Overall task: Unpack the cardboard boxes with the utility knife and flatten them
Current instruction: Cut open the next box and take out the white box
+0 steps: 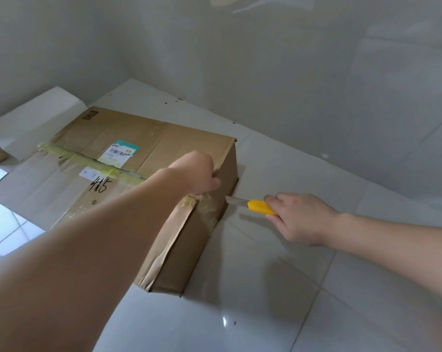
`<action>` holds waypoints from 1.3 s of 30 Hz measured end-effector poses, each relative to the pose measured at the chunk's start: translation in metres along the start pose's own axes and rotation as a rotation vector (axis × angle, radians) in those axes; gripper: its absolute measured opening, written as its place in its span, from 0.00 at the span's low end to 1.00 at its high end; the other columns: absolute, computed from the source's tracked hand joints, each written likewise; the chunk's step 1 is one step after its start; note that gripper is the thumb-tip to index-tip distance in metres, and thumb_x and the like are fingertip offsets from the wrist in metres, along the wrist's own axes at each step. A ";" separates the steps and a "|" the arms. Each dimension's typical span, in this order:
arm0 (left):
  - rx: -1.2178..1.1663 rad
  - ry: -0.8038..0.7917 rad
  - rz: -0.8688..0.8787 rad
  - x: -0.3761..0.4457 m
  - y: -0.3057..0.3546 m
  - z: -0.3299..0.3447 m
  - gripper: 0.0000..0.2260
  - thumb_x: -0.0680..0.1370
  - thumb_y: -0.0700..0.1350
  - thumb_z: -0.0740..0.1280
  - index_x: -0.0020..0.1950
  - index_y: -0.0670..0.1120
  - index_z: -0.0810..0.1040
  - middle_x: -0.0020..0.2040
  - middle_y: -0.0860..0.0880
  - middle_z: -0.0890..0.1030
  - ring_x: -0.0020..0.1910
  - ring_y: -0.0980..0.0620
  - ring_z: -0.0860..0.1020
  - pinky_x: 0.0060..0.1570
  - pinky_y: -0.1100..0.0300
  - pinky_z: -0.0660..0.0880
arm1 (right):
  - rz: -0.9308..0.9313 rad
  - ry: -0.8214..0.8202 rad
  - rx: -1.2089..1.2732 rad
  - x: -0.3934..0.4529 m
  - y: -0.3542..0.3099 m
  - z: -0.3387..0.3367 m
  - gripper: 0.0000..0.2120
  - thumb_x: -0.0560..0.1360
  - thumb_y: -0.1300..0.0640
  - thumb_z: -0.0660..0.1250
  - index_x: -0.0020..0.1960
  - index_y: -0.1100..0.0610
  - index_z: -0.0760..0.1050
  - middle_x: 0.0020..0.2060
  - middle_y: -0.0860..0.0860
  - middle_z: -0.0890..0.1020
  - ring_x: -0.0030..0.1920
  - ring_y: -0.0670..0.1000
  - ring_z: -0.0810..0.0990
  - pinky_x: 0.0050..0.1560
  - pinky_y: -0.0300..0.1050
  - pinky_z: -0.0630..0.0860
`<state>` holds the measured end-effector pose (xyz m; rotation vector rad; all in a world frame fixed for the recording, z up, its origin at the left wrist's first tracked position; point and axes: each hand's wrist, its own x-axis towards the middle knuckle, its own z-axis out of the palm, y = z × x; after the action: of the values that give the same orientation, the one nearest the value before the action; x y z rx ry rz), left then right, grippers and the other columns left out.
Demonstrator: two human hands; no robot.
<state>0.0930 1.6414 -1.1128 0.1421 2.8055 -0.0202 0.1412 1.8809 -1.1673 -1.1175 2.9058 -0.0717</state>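
Though blurred, taped brown cardboard box

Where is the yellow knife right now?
The knife is in the right hand, low at the right of the cardboard box, its blade tip at the box's taped end.

- One large brown cardboard box, taped shut
- One yellow-handled utility knife
- Two bare hands: left hand, right hand
- Two paper labels: teal-edged shipping label, small white label
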 end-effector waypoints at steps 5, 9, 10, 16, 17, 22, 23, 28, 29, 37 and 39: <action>-0.101 -0.099 0.002 0.006 -0.005 -0.010 0.12 0.73 0.45 0.62 0.33 0.41 0.76 0.30 0.47 0.76 0.31 0.49 0.74 0.35 0.57 0.74 | -0.001 0.020 0.007 0.009 0.001 -0.003 0.19 0.81 0.47 0.52 0.66 0.56 0.67 0.54 0.54 0.77 0.52 0.58 0.79 0.44 0.47 0.72; -0.197 -0.114 -0.022 0.005 -0.007 -0.009 0.13 0.73 0.42 0.62 0.28 0.45 0.73 0.26 0.49 0.76 0.27 0.52 0.73 0.32 0.61 0.71 | 0.012 0.022 0.086 0.017 -0.004 -0.005 0.18 0.81 0.47 0.53 0.64 0.57 0.67 0.54 0.55 0.78 0.52 0.59 0.78 0.44 0.47 0.71; -0.199 -0.120 -0.023 0.005 -0.007 -0.009 0.13 0.73 0.41 0.61 0.28 0.45 0.73 0.26 0.49 0.76 0.26 0.52 0.72 0.31 0.62 0.70 | -0.002 0.023 0.075 0.019 -0.007 -0.005 0.18 0.81 0.47 0.53 0.65 0.57 0.67 0.54 0.55 0.77 0.52 0.59 0.78 0.44 0.46 0.70; -0.190 -0.176 -0.010 0.003 -0.009 -0.015 0.12 0.74 0.41 0.61 0.30 0.44 0.72 0.28 0.48 0.78 0.27 0.51 0.75 0.30 0.63 0.69 | -0.038 0.030 0.010 0.027 -0.019 -0.010 0.20 0.81 0.46 0.53 0.67 0.57 0.66 0.55 0.54 0.77 0.52 0.58 0.78 0.39 0.45 0.65; -0.196 -0.176 -0.011 0.004 -0.009 -0.014 0.12 0.74 0.41 0.61 0.30 0.44 0.72 0.28 0.48 0.78 0.27 0.51 0.75 0.30 0.63 0.69 | -0.050 0.028 0.009 0.027 -0.021 -0.010 0.20 0.81 0.47 0.53 0.67 0.57 0.66 0.55 0.54 0.77 0.52 0.58 0.78 0.39 0.45 0.64; -0.227 -0.193 -0.006 0.004 -0.010 -0.015 0.14 0.74 0.40 0.61 0.27 0.47 0.72 0.27 0.48 0.78 0.26 0.52 0.74 0.32 0.62 0.70 | -0.145 -0.001 0.021 0.016 -0.028 -0.010 0.19 0.82 0.47 0.51 0.68 0.56 0.65 0.53 0.53 0.76 0.50 0.57 0.77 0.39 0.46 0.67; -0.226 -0.199 -0.005 0.005 -0.010 -0.016 0.14 0.74 0.40 0.61 0.27 0.47 0.73 0.27 0.48 0.78 0.27 0.52 0.74 0.33 0.62 0.70 | -0.145 0.011 0.026 0.015 -0.026 -0.011 0.20 0.82 0.47 0.51 0.68 0.56 0.65 0.53 0.53 0.76 0.50 0.57 0.77 0.39 0.47 0.68; -0.224 -0.224 -0.008 0.006 -0.007 -0.019 0.12 0.75 0.41 0.61 0.31 0.44 0.74 0.29 0.47 0.78 0.29 0.51 0.74 0.36 0.59 0.72 | -0.146 0.013 -0.021 0.030 -0.027 -0.013 0.20 0.82 0.46 0.51 0.70 0.55 0.63 0.54 0.53 0.75 0.51 0.57 0.77 0.39 0.46 0.66; -0.221 -0.227 -0.007 0.006 -0.007 -0.019 0.12 0.75 0.41 0.61 0.31 0.44 0.74 0.29 0.47 0.78 0.29 0.51 0.74 0.36 0.59 0.71 | -0.147 0.004 -0.022 0.033 -0.028 -0.014 0.20 0.82 0.46 0.50 0.69 0.55 0.63 0.54 0.52 0.75 0.51 0.56 0.77 0.39 0.45 0.65; -0.194 -0.217 0.000 0.005 -0.005 -0.019 0.12 0.76 0.42 0.62 0.31 0.44 0.74 0.28 0.48 0.76 0.29 0.51 0.72 0.35 0.60 0.69 | -0.150 -0.056 -0.047 0.047 -0.026 -0.018 0.18 0.82 0.47 0.51 0.66 0.55 0.65 0.55 0.54 0.75 0.54 0.58 0.77 0.41 0.46 0.66; -0.181 -0.208 0.006 0.004 -0.005 -0.019 0.12 0.76 0.42 0.62 0.32 0.44 0.74 0.29 0.49 0.75 0.29 0.51 0.71 0.34 0.60 0.68 | -0.155 -0.069 -0.030 0.051 -0.023 -0.017 0.18 0.82 0.47 0.51 0.67 0.55 0.65 0.55 0.54 0.75 0.55 0.58 0.77 0.42 0.47 0.67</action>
<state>0.0823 1.6370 -1.0959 0.0992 2.5837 0.2086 0.1181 1.8307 -1.1497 -1.3204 2.7652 0.0069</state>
